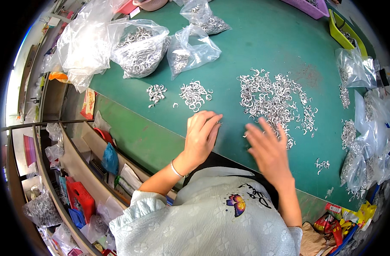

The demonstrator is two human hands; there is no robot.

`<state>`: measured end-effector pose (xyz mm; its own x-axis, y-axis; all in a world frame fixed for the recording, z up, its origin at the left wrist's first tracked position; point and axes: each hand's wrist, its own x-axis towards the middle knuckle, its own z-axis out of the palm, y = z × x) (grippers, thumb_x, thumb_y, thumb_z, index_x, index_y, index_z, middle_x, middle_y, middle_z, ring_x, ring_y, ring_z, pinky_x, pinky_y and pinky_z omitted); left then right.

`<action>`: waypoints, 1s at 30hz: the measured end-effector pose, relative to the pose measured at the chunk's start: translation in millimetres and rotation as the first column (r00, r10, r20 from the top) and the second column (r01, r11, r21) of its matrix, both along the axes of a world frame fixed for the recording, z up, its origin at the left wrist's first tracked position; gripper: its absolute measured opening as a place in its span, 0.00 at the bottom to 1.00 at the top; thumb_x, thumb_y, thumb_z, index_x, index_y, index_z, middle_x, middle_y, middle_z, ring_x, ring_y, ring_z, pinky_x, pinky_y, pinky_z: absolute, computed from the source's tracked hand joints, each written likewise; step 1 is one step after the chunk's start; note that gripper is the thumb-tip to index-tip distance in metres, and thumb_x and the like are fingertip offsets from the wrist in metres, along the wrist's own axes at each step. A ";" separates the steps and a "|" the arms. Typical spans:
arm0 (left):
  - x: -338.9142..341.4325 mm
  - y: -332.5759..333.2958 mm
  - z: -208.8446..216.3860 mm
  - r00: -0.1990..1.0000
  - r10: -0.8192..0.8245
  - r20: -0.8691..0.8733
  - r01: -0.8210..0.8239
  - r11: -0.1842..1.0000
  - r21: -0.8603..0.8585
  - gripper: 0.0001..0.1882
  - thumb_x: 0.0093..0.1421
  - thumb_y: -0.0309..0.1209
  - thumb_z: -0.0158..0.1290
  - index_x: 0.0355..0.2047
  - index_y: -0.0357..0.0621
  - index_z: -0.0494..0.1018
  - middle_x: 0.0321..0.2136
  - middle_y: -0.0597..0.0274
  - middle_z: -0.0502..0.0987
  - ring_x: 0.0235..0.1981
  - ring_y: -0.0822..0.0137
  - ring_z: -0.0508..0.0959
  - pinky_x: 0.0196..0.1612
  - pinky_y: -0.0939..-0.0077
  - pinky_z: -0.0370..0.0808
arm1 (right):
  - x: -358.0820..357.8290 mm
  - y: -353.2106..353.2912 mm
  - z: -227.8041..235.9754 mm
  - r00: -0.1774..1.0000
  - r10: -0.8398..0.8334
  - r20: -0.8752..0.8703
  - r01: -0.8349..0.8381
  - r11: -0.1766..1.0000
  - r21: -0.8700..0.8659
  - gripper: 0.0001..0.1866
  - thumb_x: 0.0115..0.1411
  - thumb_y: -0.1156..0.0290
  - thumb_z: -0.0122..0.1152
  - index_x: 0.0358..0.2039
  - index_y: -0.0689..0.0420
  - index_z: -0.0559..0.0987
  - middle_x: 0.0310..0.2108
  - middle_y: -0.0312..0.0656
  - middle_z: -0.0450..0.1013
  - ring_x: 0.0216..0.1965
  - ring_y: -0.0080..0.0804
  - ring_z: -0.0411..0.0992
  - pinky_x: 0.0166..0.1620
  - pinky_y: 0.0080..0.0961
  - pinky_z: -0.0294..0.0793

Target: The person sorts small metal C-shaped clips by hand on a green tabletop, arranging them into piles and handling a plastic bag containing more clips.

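Note:
Small curved silver metal pieces lie on the green table. The large pile (267, 96) is right of centre, with my right hand (268, 151) over its near edge. That hand is slightly blurred, its fingers stretched and apart. A tiny silver glint shows beside its thumb side. My left hand (201, 132) is closed in a pinch near the table's front edge, and what sits between its fingertips is too small to make out. Just beyond it is a smaller pile of the pieces (195, 94). Farther left lies another little pile (156, 93), with one loose piece (175, 105) between them.
Clear plastic bags of metal pieces (139, 53) stand at the back left, and more bags (369, 141) line the right edge. A green basket (342, 34) and a purple basket (310, 7) are at the far right. Cluttered shelves (88, 170) sit below left.

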<state>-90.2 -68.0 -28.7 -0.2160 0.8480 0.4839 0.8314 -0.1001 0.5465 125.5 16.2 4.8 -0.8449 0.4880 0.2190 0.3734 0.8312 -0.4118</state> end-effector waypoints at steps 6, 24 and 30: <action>-6.7 -9.3 3.3 0.997 0.073 0.018 -0.069 0.985 -0.157 0.21 0.49 0.25 0.65 0.45 0.44 0.76 0.42 0.58 0.70 0.44 0.57 0.69 0.45 0.64 0.62 | 1.8 -2.1 -6.7 0.942 -0.148 0.302 0.132 0.989 0.073 0.34 0.54 0.63 0.66 0.60 0.59 0.69 0.68 0.36 0.57 0.70 0.39 0.50 0.67 0.62 0.47; -46.6 15.1 -22.1 0.947 0.147 -0.285 -0.167 0.985 -0.047 0.09 0.54 0.19 0.58 0.36 0.38 0.72 0.39 0.51 0.70 0.44 0.49 0.71 0.45 0.56 0.66 | 141.6 -8.9 49.1 0.706 -0.434 -0.559 0.664 0.682 0.308 0.07 0.53 0.82 0.62 0.34 0.65 0.82 0.29 0.45 0.78 0.33 0.41 0.77 0.41 0.39 0.75; -17.7 23.5 -1.6 0.979 0.057 -0.197 -0.072 0.995 -0.073 0.10 0.56 0.18 0.55 0.40 0.35 0.71 0.40 0.50 0.69 0.46 0.49 0.69 0.50 0.57 0.65 | 302.0 4.5 26.9 -0.206 -0.677 -0.707 0.961 -0.003 -0.277 0.30 0.56 0.77 0.64 0.60 0.66 0.66 0.52 0.50 0.70 0.54 0.40 0.68 0.57 0.34 0.66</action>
